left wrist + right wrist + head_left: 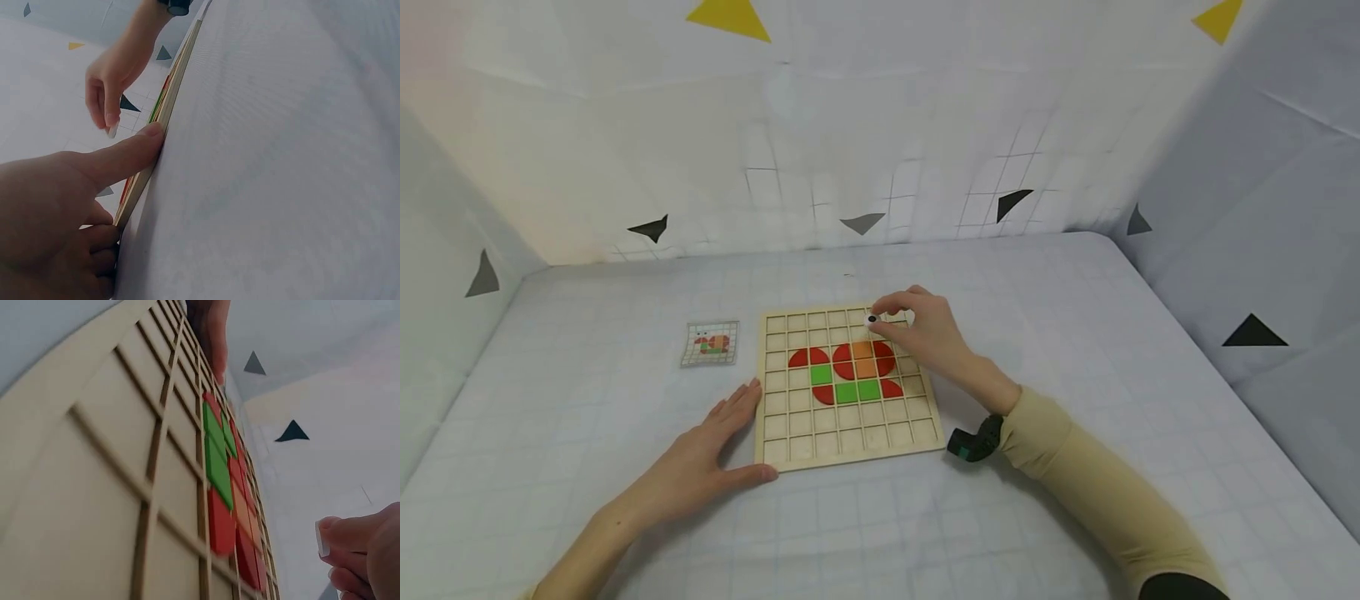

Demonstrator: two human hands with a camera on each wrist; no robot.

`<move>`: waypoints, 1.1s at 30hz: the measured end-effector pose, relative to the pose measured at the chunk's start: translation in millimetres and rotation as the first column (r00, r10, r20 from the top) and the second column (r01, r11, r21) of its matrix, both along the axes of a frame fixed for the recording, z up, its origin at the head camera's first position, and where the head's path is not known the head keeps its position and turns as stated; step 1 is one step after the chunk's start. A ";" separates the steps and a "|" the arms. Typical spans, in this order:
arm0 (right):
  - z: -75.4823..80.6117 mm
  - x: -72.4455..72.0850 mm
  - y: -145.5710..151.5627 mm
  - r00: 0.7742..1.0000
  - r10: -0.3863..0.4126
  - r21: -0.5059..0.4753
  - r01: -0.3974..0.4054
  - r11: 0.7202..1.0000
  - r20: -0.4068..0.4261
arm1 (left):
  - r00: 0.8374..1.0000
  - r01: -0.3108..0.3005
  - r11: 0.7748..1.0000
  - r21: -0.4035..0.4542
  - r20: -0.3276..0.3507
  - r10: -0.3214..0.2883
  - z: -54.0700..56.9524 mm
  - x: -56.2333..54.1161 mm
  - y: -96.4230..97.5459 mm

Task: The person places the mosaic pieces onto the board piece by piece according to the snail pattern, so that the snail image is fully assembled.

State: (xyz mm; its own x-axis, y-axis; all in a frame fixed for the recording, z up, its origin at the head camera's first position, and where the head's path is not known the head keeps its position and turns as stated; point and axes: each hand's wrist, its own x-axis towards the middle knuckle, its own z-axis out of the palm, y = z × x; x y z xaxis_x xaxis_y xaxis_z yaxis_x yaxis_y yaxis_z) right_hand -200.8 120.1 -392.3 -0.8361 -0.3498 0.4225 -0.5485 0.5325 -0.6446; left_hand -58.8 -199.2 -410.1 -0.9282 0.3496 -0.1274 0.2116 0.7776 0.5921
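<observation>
A square wooden grid board (857, 458) lies flat on the table, with red, green and orange tiles set in cells about its middle. My right hand (931, 332) pinches a small white tile with a black dot (871, 320) between thumb and fingers, over the board's far side. In the right wrist view the white tile (322, 540) is held edge-on, apart from the board. My left hand (703, 446) touches the board's left side, thumb at the near left corner and fingers along the edge. The left wrist view shows that thumb (134, 150) against the board's edge.
Left of the board lies a small picture card (711, 343) showing a similar coloured pattern on a grid. A dark wrist device (976, 440) sits by the right sleeve. White sheet walls with yellow, grey and black triangles stand behind and beside the table (1075, 333).
</observation>
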 end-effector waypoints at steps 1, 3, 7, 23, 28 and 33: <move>0.3 -0.6 -6.0 1.000 0.005 0.005 -0.005 1.000 0.007 | 1.000 0.001 1.000 0.004 -0.002 -0.001 0.1 0.2 0.0; 0.6 -1.9 -17.2 1.000 0.017 0.011 -0.017 1.000 0.018 | 1.000 0.000 1.000 0.007 -0.002 0.000 0.2 0.3 0.2; -0.2 -4.9 -35.8 0.999 0.048 0.007 -0.048 0.999 0.019 | 1.000 -0.002 1.000 0.008 0.005 0.002 -0.5 0.0 0.8; -8.0 -5.7 -75.5 0.993 0.055 0.072 -0.062 0.995 0.100 | 1.000 -0.010 1.000 0.000 0.012 0.010 -1.4 -1.2 -1.9; -15.5 -4.5 -76.7 0.995 0.060 0.106 -0.068 0.992 0.076 | 1.000 -0.004 1.000 0.007 0.010 0.004 -0.5 -1.5 -1.6; -21.3 -5.0 -76.4 0.998 0.053 0.119 -0.058 0.991 0.040 | 1.000 0.001 1.000 0.013 0.013 -0.001 -1.0 -1.4 -0.6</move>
State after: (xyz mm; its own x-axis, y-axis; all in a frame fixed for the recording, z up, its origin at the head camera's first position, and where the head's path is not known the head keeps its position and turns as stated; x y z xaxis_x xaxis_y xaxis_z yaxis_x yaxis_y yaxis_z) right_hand -205.8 43.6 -413.6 -0.8280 -0.4427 0.3443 -0.5569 0.5766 -0.5978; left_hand -60.2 -199.8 -411.2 -0.9262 0.3519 -0.1352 0.2042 0.7699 0.6047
